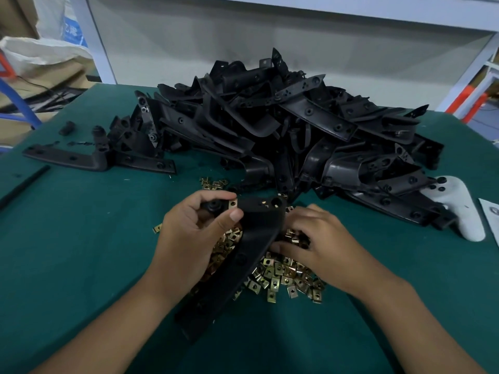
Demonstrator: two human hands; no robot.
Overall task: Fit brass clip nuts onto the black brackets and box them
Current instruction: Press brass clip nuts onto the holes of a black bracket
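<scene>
One bracket (pixel 251 238) is sitting in the left hand (pixel 189 238), whose thumb and fingers are curling round its upper end, just beside a brass nut (pixel 232 204) already showing at that end. The right hand (pixel 321 244) is reaching down into the nut pile (pixel 280 276) with fingers bent among the pieces; whether it is pinching a nut is hidden, so I cannot tell.

Risks, as I am judging them: the bracket is lying across the nut pile, so swinging it could be sweeping loose nuts across the mat (pixel 81 238). The nuts are small and lying tangled, so the right hand may be lifting two at once or dropping one. A nut pushed on askew may be sitting off its hole. The big bracket heap (pixel 297 125) is standing close behind the hands and is looking loosely stacked, so a knock may be sending pieces sliding down into the nuts.

The work is happening on a green mat. A few stray nuts (pixel 213 182) are lying near the heap's foot, and one (pixel 157 228) is lying left of the hand. A white controller (pixel 456 206) is resting at the heap's right edge. No box is showing. Sacks (pixel 40 52) and cardboard are standing at far left, pale panels behind.
</scene>
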